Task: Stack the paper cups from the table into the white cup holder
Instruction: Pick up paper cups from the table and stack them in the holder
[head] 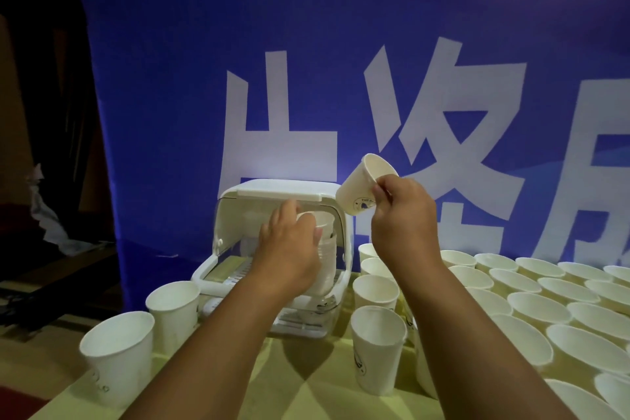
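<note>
The white cup holder (235, 208) stands at the table's middle with its clear front lid raised. Inside it a stack of white paper cups (326, 266) rises on the right side. My left hand (289, 242) reaches into the holder and grips the top cup (318, 220) of that stack. My right hand (404, 215) is raised to the right of the holder, pinching a single paper cup (363, 186) that is tilted with its mouth up and to the right.
Several upright paper cups (531, 303) fill the table's right side in rows. Two more cups (117, 351) stand at the left front, and others (376, 348) sit between my arms. A blue banner (306, 78) hangs right behind the table.
</note>
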